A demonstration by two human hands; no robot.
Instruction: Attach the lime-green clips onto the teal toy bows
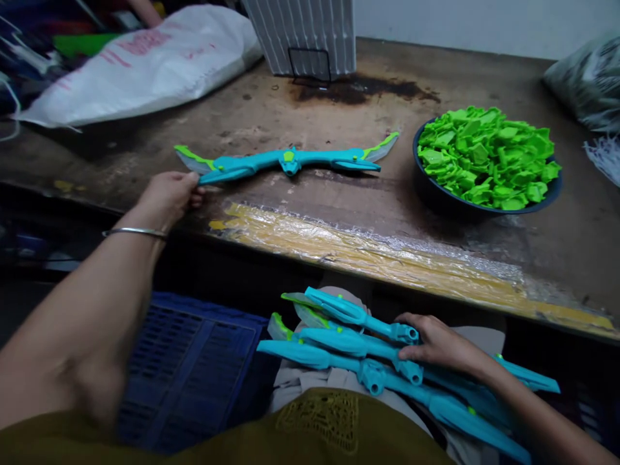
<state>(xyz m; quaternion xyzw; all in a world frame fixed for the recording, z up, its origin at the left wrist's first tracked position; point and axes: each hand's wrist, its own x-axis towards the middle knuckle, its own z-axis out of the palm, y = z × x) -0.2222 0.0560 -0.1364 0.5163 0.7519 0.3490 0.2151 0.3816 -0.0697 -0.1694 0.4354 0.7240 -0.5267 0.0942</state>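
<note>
A teal toy bow [289, 161] with green and grey tips lies flat on the worn wooden bench [339, 129]. My left hand [167, 195], a thin bangle on its wrist, pinches the bow's left end at the bench's front edge. On my lap rests a stack of several more teal bows [358, 352]. My right hand [436, 345] lies on top of that stack, fingers curled round the middle of one bow.
A dark bowl [438, 197] heaped with small bright green plastic parts [487, 158] stands at the right. A white sack [145, 61] lies at the back left, a white ribbed box [305, 35] behind. A blue crate [194, 368] sits below left. Yellow tape [368, 252] lines the bench edge.
</note>
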